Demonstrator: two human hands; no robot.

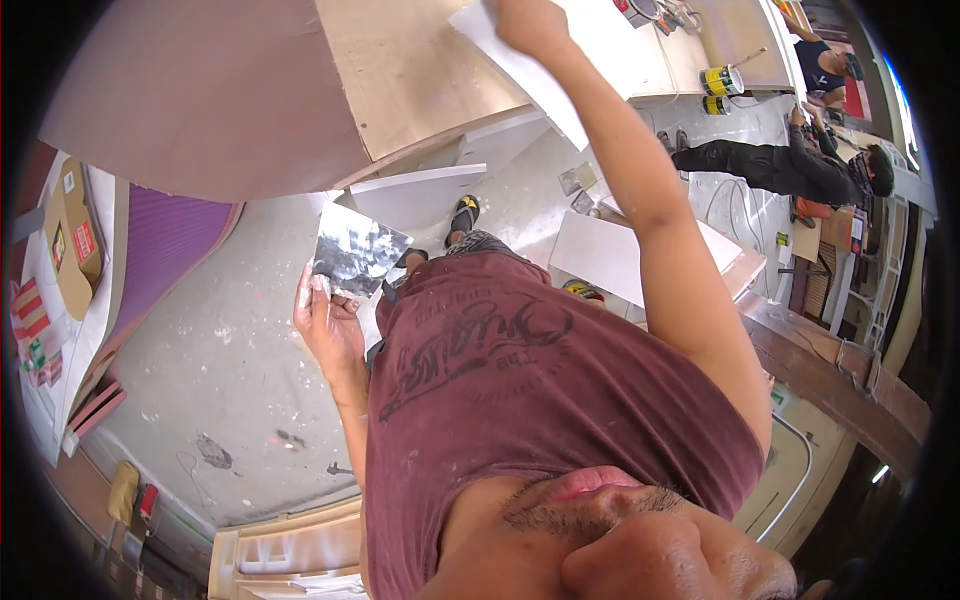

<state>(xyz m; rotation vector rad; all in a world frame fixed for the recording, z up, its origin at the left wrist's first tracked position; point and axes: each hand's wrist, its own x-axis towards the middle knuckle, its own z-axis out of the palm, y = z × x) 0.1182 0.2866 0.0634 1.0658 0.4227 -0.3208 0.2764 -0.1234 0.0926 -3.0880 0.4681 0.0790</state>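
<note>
Head view: left hand (332, 325) grips a smeared square plate (357, 250) just off the table's (410, 80) near edge; right hand (532, 25), grip unclear, meets a white sheet (532, 76) overhanging that edge.

White sheet (540, 84) on wooden table (420, 75)

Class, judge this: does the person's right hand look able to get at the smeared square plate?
Probably yes. The left hand holds the smeared square plate with its white-streaked face mostly uncovered, and nothing visible blocks it, though the right hand is stretched away over the white sheet.
</note>
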